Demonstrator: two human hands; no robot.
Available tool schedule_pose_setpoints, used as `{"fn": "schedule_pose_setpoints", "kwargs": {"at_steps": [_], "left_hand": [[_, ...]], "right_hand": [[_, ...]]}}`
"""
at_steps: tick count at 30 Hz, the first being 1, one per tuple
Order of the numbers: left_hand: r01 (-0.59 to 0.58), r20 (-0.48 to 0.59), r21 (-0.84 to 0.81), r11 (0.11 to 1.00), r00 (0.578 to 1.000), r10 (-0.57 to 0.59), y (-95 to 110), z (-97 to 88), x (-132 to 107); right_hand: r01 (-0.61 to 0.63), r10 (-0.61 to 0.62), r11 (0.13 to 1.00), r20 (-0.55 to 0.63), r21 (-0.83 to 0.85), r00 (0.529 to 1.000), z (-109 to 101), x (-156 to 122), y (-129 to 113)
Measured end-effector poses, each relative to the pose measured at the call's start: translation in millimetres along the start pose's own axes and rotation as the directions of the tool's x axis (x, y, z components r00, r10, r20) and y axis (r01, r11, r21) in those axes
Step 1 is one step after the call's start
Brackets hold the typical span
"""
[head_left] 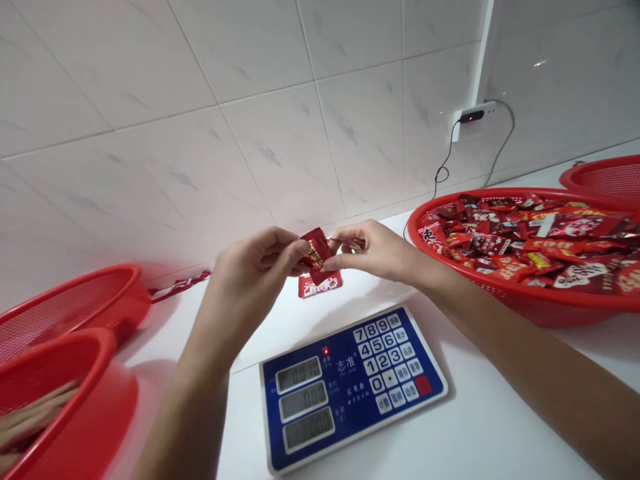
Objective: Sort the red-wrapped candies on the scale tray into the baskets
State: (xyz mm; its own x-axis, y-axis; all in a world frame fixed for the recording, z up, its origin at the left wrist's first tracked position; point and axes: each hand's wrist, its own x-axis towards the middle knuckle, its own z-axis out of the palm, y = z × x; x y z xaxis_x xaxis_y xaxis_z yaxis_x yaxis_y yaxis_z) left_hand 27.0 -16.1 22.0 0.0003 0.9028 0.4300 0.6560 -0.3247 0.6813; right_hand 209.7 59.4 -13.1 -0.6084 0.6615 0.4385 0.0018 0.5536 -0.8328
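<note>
Between my two hands is a small red snack packet [317, 256] with gold print. My left hand [273, 257] pinches its left edge with thumb and fingers. At its right side, my right hand [367, 250] grips it between thumb and fingertips. Just below lies a second red and white packet [321, 285] on the white pan [280, 320] of a weighing scale. The scale's blue panel [350, 390] with keypad and three displays faces me; a red light glows on it.
A red basket [530, 300] heaped with red packets stands on the right, another red basket [600, 173] behind it. Two red baskets [105, 373] sit at the left, the nearer holding beige strips. Red wrappers [180, 287] lie by the tiled wall. A black cable [443, 170] hangs from a socket.
</note>
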Motion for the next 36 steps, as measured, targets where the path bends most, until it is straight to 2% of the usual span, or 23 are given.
{"fn": "schedule_pose_setpoints", "kwargs": {"at_steps": [3,6,9,13,16,19,21,24,27,29,31,34,36], "left_hand": [[-0.007,0.067,0.062,0.998,0.998,0.003,-3.7,0.3,0.8],[-0.03,0.091,0.166,0.986,0.996,0.015,-11.8,0.5,3.5],[-0.025,0.092,0.191,0.981,0.996,0.007,-20.6,-2.7,7.1],[0.054,0.118,0.136,0.989,0.991,-0.07,-32.3,-11.1,12.2],[0.1,0.232,0.219,0.971,0.961,-0.151,-44.8,-15.6,16.0],[0.023,0.328,0.394,0.919,0.93,-0.164,-57.2,-15.3,18.7],[-0.042,0.258,0.486,0.873,0.961,-0.098,-58.4,-12.1,18.1],[-0.123,0.128,0.448,0.886,0.989,0.073,-41.2,-4.5,11.5],[-0.269,0.155,0.219,0.938,0.959,0.239,-10.0,4.5,0.0],[-0.325,0.115,0.169,0.93,0.944,0.309,8.1,9.9,-7.5],[-0.332,0.031,0.183,0.925,0.943,0.332,19.1,13.5,-12.8],[-0.296,-0.084,0.191,0.936,0.945,0.316,23.5,13.7,-15.5],[-0.289,-0.075,0.187,0.939,0.949,0.307,22.5,11.5,-15.2]], "right_hand": [[-0.008,0.008,1.0,0.002,-0.008,1.0,1.8,0.5,0.0],[-0.042,0.043,0.995,0.004,-0.086,0.999,5.2,1.0,0.9],[-0.082,0.073,0.988,-0.069,-0.133,0.995,6.2,0.7,0.3],[-0.077,0.059,0.995,-0.231,-0.071,0.971,1.6,-0.9,-3.2],[-0.162,0.152,0.986,-0.227,-0.028,0.962,-1.8,-1.8,-4.1],[-0.2,0.19,0.979,-0.192,-0.031,0.963,-1.6,-2.8,-3.2],[-0.194,0.18,0.979,-0.172,-0.064,0.968,0.4,-3.9,-3.6],[-0.165,0.152,0.983,-0.157,-0.077,0.976,5.1,-5.9,-8.3],[-0.129,0.125,0.992,-0.14,-0.018,0.982,10.4,-8.2,-17.1],[-0.104,0.107,0.994,-0.095,0.036,0.99,13.4,-10.3,-23.8],[-0.083,0.086,0.994,-0.036,0.067,0.996,15.6,-13.0,-30.5],[-0.048,0.048,0.997,0.012,0.056,0.999,17.6,-17.7,-38.8],[-0.034,0.033,0.999,0.03,0.042,0.999,18.5,-19.9,-41.9]]}}
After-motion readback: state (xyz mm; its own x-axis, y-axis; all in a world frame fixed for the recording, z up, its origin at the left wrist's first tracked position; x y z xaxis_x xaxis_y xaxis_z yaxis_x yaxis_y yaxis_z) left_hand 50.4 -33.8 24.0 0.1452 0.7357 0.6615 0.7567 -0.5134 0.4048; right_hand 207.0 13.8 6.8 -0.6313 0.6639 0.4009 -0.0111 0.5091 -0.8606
